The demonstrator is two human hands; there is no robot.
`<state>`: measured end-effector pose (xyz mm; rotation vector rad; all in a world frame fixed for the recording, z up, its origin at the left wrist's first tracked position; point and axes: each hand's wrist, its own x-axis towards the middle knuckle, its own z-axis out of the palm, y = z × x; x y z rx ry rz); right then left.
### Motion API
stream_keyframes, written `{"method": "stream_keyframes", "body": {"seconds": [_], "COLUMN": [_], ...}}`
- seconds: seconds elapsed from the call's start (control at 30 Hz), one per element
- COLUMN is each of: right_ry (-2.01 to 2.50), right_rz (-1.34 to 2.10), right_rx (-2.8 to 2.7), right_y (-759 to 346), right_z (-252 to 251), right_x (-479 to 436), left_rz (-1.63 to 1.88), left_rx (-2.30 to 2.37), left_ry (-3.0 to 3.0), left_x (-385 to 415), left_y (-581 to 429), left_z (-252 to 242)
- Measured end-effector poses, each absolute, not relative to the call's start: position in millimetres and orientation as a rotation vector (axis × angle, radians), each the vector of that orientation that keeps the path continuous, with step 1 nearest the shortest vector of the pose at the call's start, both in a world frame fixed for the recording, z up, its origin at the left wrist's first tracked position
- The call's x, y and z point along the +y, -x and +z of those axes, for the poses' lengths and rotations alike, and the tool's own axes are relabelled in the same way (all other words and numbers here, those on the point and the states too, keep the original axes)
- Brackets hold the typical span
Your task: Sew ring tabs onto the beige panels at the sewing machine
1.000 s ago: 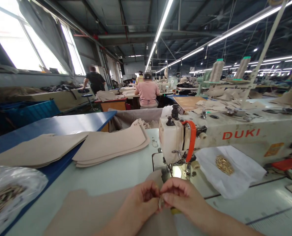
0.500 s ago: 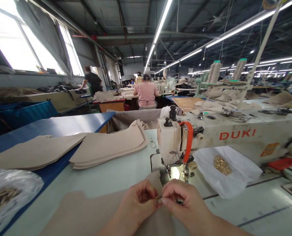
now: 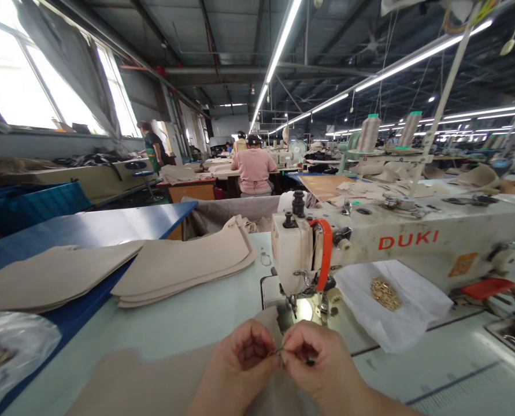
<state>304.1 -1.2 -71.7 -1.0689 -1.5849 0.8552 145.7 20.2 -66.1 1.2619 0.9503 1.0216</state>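
Note:
Just in front of the sewing machine's needle area, my left hand (image 3: 245,363) and my right hand (image 3: 315,361) meet fingertip to fingertip. Both pinch a small, thin, metallic-looking piece (image 3: 278,351); the fingers cover most of it, so its exact kind cannot be made out. Under my hands lies a beige fabric panel (image 3: 153,378) on the pale table. One edge of that panel reaches up toward the machine's needle plate. The white sewing machine (image 3: 292,248), marked DUKI, has its lamp lit and an orange-red lever guard (image 3: 325,254).
Stacked beige panels (image 3: 188,260) lie left of the machine, with another stack (image 3: 53,277) on a blue table. White cloth (image 3: 361,289) holds gold metal parts (image 3: 385,293). A clear plastic bag (image 3: 27,341) with small parts stands left. A person in pink (image 3: 254,167) sits ahead.
The view has shifted slightly, so the machine and fabric stacks appear further left. My hands stay together at the same spot, fingertips still pinching the small piece.

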Motion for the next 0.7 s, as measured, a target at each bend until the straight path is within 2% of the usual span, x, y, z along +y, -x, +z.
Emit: {"method": "stream_keyframes", "body": {"seconds": [0.3, 0.53, 0.7], "right_ry": [1.039, 1.132, 1.127], "right_rz": [1.257, 1.229, 1.267], "right_rx": [-1.391, -1.456, -1.420], "right_y": [-308, -309, -308], "right_z": [-68, -68, -68], "right_x": [-5, -5, -3], "left_rz": [1.104, 1.033, 0.842], "left_rx": [1.135, 1.130, 1.084], "left_ry": [-1.660, -1.568, -1.571], "left_x": [8, 9, 11], "left_y": [-143, -144, -144], "left_z": [-60, -58, -58]}}
